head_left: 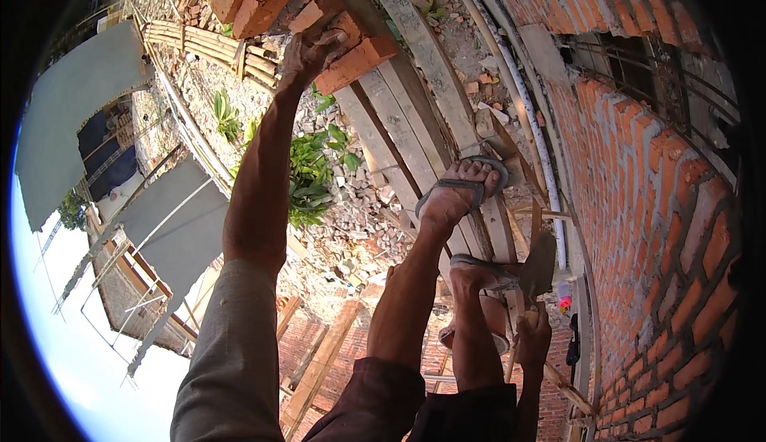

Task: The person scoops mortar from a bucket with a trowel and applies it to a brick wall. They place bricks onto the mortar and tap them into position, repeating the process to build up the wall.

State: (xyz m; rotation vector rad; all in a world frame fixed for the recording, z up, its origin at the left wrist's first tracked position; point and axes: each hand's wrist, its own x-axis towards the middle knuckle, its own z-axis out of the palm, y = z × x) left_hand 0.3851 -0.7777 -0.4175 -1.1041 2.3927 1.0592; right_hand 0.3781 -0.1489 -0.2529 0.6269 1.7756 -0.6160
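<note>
In the head view the planks (399, 111) make a narrow strip, with the brick wall (638, 203) off to the right and rubble (351, 211) showing past the left edge. A bare stretch of planking lies open between the sandalled feet (455, 199) and the pile of red bricks (263, 3). The left grip (307, 55) is right at the pile's near end, fingers bent against it; I cannot tell whether they have closed on a brick. Well apart from the bricks, the right grip (533, 337) is wrapped round a trowel (540, 266), blade uppermost. Fingers hide most of its handle, and the top edge cuts off the pile.
</note>
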